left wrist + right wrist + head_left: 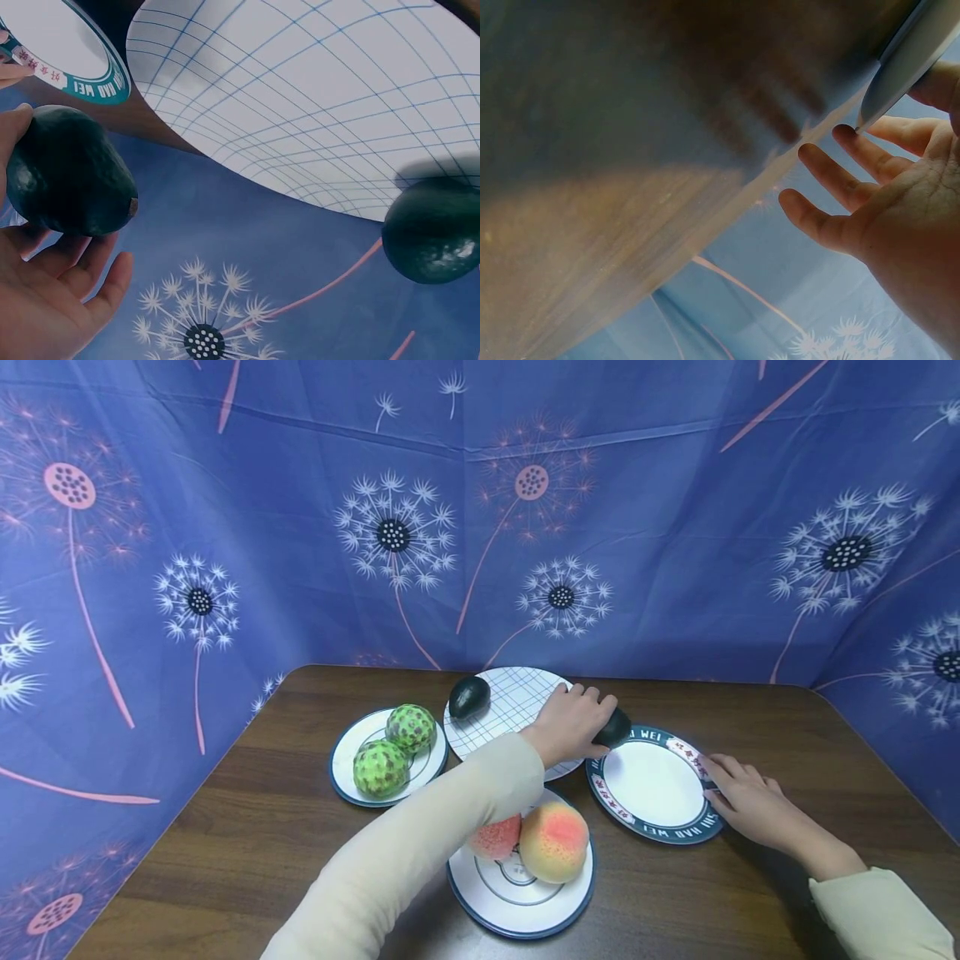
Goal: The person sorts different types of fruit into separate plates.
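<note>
My left hand grips a dark green avocado over the right edge of the white plate with blue grid lines. In the left wrist view the avocado sits between thumb and fingers. A second avocado lies at the left side of the grid plate. My right hand touches the right rim of the white plate with a dark green lettered border. In the right wrist view its fingers are spread and fairly straight beside the plate's edge; the thumb tip is hidden.
Two green speckled round fruits rest on a blue-rimmed plate at left. Nearer stands another blue-rimmed plate with two peaches, one partly behind the left sleeve. A blue dandelion-print cloth hangs behind the wooden table.
</note>
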